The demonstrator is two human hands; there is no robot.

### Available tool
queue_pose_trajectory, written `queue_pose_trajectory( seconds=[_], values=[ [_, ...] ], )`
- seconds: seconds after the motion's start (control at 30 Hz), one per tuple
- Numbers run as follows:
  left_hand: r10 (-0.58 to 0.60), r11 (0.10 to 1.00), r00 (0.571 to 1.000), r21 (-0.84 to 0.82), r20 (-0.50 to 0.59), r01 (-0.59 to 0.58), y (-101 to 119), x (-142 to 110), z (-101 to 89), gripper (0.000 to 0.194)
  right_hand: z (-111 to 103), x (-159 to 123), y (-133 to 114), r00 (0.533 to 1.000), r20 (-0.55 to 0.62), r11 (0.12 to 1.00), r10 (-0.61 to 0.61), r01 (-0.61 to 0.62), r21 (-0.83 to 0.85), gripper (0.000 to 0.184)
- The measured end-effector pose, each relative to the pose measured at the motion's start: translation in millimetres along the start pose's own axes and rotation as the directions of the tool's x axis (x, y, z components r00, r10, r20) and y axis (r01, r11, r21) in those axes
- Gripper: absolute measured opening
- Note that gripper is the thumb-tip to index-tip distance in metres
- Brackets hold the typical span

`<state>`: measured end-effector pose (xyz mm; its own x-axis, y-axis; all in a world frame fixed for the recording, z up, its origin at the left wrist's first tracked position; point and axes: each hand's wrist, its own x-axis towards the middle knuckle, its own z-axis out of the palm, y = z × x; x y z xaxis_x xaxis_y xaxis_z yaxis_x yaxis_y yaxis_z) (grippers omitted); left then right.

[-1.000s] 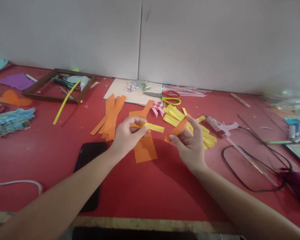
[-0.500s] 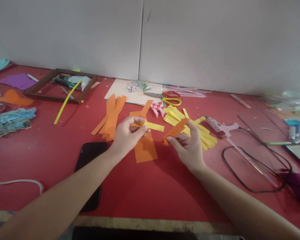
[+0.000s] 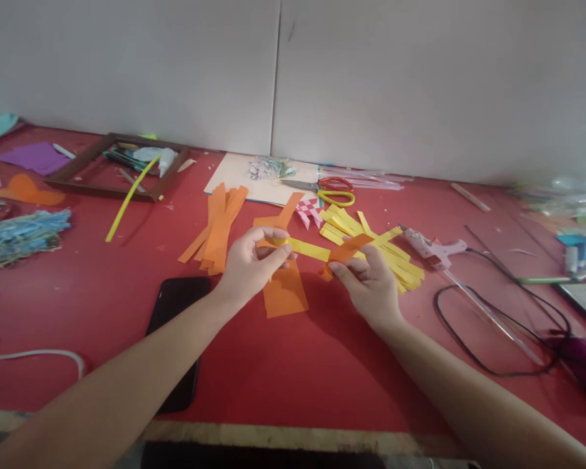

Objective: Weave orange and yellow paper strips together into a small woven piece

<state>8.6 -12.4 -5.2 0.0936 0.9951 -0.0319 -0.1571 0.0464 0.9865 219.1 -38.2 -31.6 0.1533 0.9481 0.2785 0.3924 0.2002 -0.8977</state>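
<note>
Yellow strip [image 3: 310, 249] is pinched in left hand [image 3: 251, 260], curled orange strip [image 3: 352, 247] in right hand [image 3: 371, 283]; both held above counter [image 3: 273, 378]. Orange pile [image 3: 217, 228] and yellow pile [image 3: 340, 225] already cut, left loose; whether held pair is joined can't be told.

Likely a craft workroom: scissors [image 3: 317, 189] upper centre, glue gun [image 3: 430, 251] right, paper strips [image 3: 310, 249] mid-frame, red counter [image 3: 283, 378].

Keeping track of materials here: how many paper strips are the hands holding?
2 that I can see: a yellow strip pinched in the left hand, and an orange strip in the right hand. More could be hidden behind the hands.
</note>
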Motion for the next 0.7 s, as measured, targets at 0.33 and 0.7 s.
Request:
queue_pose_trajectory(
  seconds=[0.33, 0.7],
  values=[
    [0.017, 1.000, 0.999, 0.013, -0.039, -0.016, -3.5, 0.4, -0.6, 0.026, -3.4, -4.6, 0.1, 0.981, 0.071, 0.981, -0.180, 0.173, 0.093, 0.011],
    [0.101, 0.992, 0.995, 0.068, 0.026, -0.102, 3.4, -4.4, 2.3, 0.022, -3.1, -6.5, -1.1, 0.985, 0.115, 0.991, -0.131, 0.131, 0.000, 0.018]
  ],
)
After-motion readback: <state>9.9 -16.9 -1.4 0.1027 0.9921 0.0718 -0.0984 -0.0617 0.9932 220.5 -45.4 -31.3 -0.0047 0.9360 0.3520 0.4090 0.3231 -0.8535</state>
